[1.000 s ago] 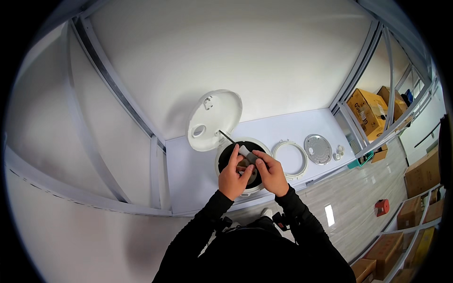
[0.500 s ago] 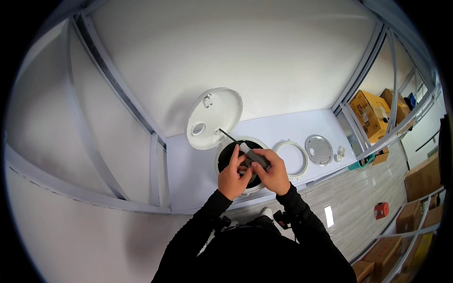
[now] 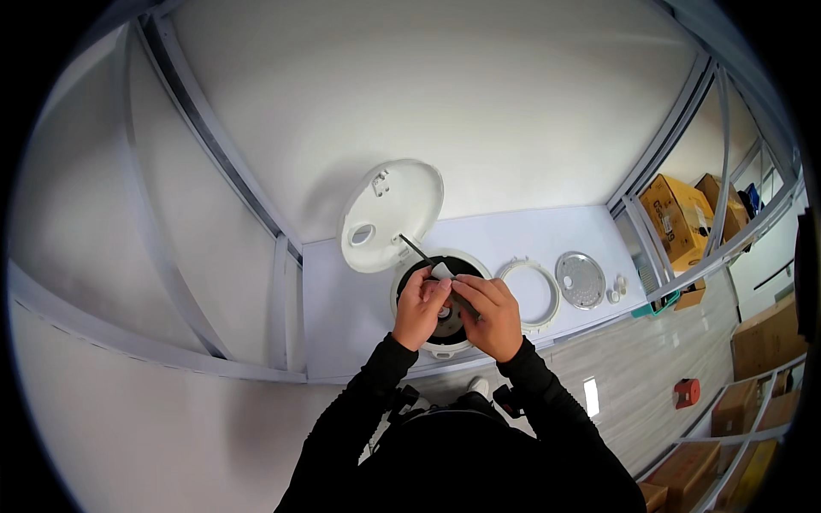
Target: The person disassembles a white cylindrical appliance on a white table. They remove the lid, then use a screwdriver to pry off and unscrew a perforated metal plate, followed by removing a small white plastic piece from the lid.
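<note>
A screwdriver (image 3: 441, 271) with a grey handle slants up and left, its dark shaft reaching the hinge side of a raised white lid (image 3: 376, 205). My left hand (image 3: 416, 312) is closed around the front of the handle. Further back on the same handle, my right hand (image 3: 494, 318) grips with bent fingers, covering much of it. Beneath both hands sits a round white appliance body (image 3: 469, 257), which looks like a rice cooker, with a dark interior. The exact spot where the screwdriver tip meets the lid is too small to make out.
On the white table (image 3: 342, 308), to the right of the body, lie a white ring (image 3: 555, 299), a perforated metal disc (image 3: 581, 280) and small round white parts (image 3: 614, 296). Metal frame posts (image 3: 663, 128) flank the table. Cardboard boxes (image 3: 680, 218) and a red stool (image 3: 687, 392) stand at right.
My right fingers have shifted forward and lie more over the handle, and my left thumb and fingers have re-gripped around its front. The screwdriver tip stays at the lid's hinge side.
</note>
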### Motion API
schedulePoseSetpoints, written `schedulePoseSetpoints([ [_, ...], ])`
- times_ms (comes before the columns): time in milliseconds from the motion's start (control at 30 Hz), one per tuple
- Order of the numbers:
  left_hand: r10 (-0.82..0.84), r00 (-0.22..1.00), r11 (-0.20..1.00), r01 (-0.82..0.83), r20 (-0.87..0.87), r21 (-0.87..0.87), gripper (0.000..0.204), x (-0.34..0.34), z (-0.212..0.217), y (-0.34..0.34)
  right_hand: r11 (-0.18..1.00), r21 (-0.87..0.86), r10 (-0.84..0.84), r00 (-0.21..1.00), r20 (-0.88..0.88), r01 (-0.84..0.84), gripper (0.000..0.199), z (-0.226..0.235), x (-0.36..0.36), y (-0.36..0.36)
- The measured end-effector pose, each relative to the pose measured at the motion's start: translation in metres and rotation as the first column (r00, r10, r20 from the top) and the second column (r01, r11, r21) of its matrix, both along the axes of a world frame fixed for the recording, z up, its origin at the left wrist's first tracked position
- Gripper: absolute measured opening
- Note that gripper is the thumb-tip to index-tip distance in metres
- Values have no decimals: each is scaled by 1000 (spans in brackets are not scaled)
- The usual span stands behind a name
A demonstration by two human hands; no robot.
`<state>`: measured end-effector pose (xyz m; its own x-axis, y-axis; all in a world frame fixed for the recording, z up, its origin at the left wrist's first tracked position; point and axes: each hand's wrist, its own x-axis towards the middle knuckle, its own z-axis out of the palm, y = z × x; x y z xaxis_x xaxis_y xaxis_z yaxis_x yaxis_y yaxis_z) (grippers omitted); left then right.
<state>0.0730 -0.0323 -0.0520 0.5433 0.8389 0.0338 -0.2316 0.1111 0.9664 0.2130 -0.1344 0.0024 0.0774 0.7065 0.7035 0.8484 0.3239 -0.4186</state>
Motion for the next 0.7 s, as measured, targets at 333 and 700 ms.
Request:
schedulePoseSetpoints([
  [333, -13, 989, 991, 32, 145, -131, 47, 16, -6, 6, 999, -48, -32, 841, -540, 7, 41, -12, -1, -2],
  [700, -55, 990, 979, 78, 128, -187, 46, 14, 2, 2, 993, -114, -2, 940, -342, -39, 37, -12, 11, -6],
])
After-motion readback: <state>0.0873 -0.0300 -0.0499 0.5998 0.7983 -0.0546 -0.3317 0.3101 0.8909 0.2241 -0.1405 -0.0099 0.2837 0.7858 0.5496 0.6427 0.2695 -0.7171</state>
